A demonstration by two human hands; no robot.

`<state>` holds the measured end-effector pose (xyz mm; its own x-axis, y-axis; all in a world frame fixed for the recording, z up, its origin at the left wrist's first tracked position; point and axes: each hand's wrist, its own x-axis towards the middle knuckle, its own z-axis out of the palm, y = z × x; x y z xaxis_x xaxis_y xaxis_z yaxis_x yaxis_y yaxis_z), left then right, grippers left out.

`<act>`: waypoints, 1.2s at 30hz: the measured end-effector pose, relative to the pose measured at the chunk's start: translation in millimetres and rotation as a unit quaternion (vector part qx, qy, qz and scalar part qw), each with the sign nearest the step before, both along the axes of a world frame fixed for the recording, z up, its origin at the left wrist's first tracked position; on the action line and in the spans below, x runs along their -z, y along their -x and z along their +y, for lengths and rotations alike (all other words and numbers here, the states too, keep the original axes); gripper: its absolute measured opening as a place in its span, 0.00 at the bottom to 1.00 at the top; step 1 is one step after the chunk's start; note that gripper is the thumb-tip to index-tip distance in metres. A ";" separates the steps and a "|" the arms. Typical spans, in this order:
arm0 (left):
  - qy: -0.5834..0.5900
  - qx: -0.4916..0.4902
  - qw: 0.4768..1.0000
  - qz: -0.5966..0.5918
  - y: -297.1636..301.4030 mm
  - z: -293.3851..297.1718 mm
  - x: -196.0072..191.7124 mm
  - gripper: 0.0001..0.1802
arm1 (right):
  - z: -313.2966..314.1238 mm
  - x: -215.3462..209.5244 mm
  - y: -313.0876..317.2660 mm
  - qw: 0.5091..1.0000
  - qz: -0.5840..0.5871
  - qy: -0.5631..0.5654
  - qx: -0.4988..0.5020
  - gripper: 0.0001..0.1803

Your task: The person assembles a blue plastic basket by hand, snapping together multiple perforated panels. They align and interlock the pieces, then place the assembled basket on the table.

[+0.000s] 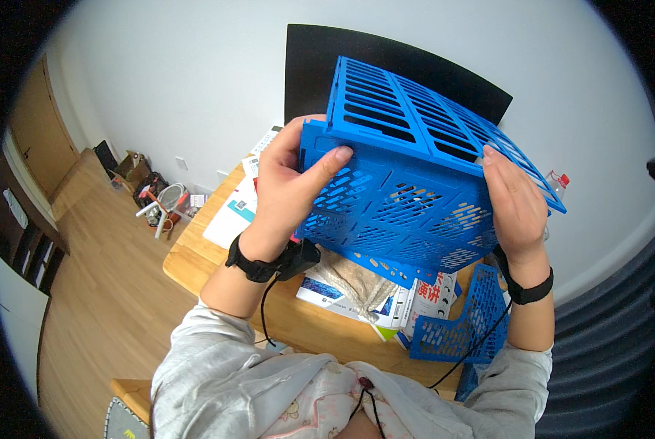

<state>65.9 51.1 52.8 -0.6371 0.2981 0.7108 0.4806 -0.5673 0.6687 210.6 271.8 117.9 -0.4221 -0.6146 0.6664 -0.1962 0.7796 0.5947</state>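
Observation:
A blue plastic slotted crate (375, 164), made up of flat perforated panels, is held up over the table in both hands. My left hand (287, 172) grips its left corner, the thumb across the near panel and the fingers mostly hidden behind. At the right end, my right hand (515, 208) presses against the side, its fingertips touching the edge of the slatted top panel (423, 110). That top panel slopes down to the right and juts out past my right hand. A loose blue perforated panel (444, 338) lies on the table's right side, below the crate.
The wooden table (196, 252) carries papers (225, 216), a beige knitted cloth (353, 282) and a printed booklet (430, 296). A black monitor (316, 69) stands behind the crate. A red-capped bottle (559, 183) is at right; dark cables hang from my wrist straps.

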 end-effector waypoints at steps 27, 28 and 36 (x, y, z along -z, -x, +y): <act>-0.026 -0.016 0.999 0.013 -7.2 -2.5 0.4 0.17 | -10.9 -2.6 -1.0 0.996 -0.065 0.054 -0.003 0.15; -0.033 -0.024 0.999 0.020 -6.4 -0.9 -0.3 0.19 | -11.1 -2.1 -0.4 0.997 -0.060 0.049 -0.004 0.15; -0.066 -0.041 0.996 0.048 -7.6 -1.2 -7.2 0.21 | -11.7 0.5 5.0 0.998 -0.043 0.037 -0.023 0.15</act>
<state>73.5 50.0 60.0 -0.5827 0.1470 0.7993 0.5873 -0.6036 0.5392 205.6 260.0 117.3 -0.4531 -0.5849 0.6727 -0.2806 0.8099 0.5151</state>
